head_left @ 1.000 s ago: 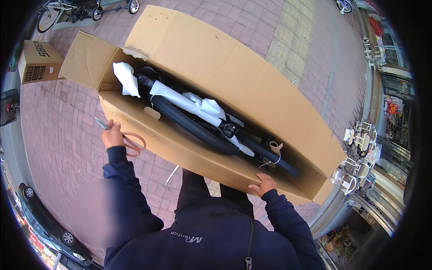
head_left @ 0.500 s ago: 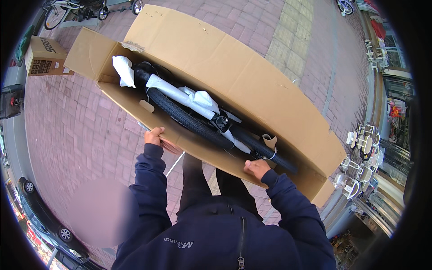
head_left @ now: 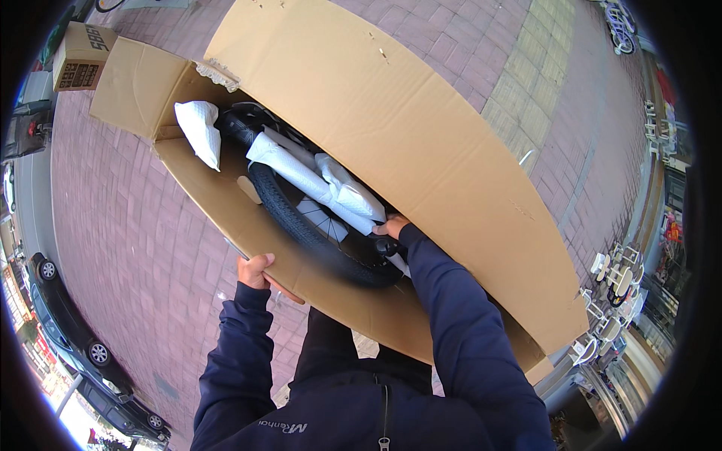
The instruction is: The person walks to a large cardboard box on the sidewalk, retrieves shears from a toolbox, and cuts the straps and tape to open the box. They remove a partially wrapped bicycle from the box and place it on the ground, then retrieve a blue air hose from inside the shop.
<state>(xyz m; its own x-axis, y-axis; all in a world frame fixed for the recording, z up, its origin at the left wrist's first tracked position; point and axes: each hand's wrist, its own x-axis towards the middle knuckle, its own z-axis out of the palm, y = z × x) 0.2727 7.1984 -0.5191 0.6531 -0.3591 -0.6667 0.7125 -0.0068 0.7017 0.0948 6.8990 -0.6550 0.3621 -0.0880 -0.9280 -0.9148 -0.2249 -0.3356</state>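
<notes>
A long, open cardboard box (head_left: 466,188) stands slanted in front of me, its far flap raised. Packed inside is a bicycle with black knobbly tires (head_left: 289,214) and a frame tube (head_left: 301,177) in white foam wrap. My left hand (head_left: 256,270) is closed on the near wall's upper edge, thumb on the inner side. Deep in the box, my right hand (head_left: 392,225) is closed around the frame at the lower end of the wrapped tube; some of its fingers are hidden. A white padded bundle (head_left: 199,131) covers a part at the box's far left end.
Reddish paving (head_left: 128,203) surrounds the box. Another carton (head_left: 81,56) stands at the far left, and parked cars (head_left: 75,323) are beyond the left side. White child seats (head_left: 617,278) cluster along a shopfront at right. A small bicycle (head_left: 620,26) is at the upper right.
My right hand has left the near edge of the box and reached inside to the bicycle frame. The near wheel has swung toward me. My left hand keeps hold of the box wall.
</notes>
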